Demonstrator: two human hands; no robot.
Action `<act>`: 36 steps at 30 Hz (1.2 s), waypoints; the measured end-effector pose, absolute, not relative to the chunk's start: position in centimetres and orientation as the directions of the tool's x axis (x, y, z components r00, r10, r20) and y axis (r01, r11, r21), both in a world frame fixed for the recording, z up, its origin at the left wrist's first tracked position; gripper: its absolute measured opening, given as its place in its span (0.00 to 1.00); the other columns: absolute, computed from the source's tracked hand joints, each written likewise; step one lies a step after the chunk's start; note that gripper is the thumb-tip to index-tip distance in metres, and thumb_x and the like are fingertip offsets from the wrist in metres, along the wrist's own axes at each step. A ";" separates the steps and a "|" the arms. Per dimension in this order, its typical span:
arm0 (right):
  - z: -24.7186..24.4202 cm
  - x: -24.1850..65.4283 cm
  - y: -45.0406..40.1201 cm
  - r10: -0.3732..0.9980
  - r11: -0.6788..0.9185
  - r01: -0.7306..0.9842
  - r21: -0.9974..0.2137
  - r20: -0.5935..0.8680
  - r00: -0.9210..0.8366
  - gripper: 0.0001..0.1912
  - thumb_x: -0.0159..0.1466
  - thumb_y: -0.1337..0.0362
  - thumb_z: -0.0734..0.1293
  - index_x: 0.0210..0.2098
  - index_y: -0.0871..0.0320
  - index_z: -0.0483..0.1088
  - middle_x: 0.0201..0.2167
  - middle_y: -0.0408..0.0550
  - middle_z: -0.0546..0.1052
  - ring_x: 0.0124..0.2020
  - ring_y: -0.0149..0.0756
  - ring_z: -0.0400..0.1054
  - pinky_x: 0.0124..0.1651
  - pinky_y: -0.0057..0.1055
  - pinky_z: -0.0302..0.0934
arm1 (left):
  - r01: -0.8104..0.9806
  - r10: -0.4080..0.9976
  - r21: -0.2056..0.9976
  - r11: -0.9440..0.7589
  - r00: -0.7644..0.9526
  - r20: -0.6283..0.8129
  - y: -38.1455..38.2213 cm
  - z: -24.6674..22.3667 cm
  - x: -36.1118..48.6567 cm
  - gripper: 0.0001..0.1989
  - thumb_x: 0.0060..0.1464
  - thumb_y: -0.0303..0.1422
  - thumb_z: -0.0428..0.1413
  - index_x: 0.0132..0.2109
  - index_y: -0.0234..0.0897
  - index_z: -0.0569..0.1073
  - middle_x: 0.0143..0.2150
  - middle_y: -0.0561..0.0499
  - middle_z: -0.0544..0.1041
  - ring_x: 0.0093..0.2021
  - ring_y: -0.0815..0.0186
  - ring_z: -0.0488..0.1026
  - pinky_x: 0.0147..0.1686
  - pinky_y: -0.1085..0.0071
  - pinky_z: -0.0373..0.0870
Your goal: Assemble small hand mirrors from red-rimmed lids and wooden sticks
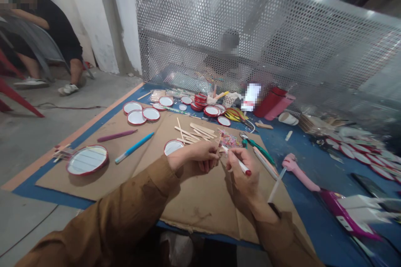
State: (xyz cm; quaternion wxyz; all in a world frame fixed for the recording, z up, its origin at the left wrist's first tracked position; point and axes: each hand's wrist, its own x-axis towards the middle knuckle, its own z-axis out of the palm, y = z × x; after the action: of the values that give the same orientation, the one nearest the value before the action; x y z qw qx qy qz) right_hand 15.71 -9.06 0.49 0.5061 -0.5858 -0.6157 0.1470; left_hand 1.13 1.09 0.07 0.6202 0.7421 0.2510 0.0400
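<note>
My right hand (242, 173) is closed round a white marker pen (240, 164) with a red end. The pen's tip points at a small wooden stick piece (220, 140) with reddish-brown marks. Pinched in my left hand (203, 156), that piece is partly hidden by the fingers. Just beyond the hands, several flat wooden craft sticks (202, 130) lie on a cardboard sheet (200, 212), beside a heap of small coloured bands (230, 138). A round white disc with a red rim (173, 147) lies partly behind my left wrist.
Left on the cardboard are a banjo-like piece (87, 159), a blue pen (134, 148) and a purple pen (117, 135). On the right lie green-handled pliers (260, 150), a pink glue gun (300, 173) and a purple power strip (347, 212). A perforated metal panel (266, 29) stands behind.
</note>
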 end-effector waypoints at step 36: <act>0.6 15.5 -9.4 0.890 0.284 0.592 -0.754 0.437 0.130 0.11 0.66 0.57 0.61 0.33 0.56 0.68 0.22 0.41 0.70 0.24 0.32 0.64 0.28 0.29 0.58 | 0.332 0.423 0.938 -0.099 0.867 -0.262 0.7 0.9 0.9 0.09 0.56 0.25 0.48 0.28 0.34 0.66 0.19 0.56 0.70 0.16 0.71 0.71 0.17 0.78 0.68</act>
State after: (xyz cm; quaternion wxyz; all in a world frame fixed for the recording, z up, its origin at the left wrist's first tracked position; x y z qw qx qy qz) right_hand 15.47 -9.36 0.63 0.4807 -0.5780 -0.6410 0.1546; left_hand 0.94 0.70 0.87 0.6209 0.7403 0.2550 0.0369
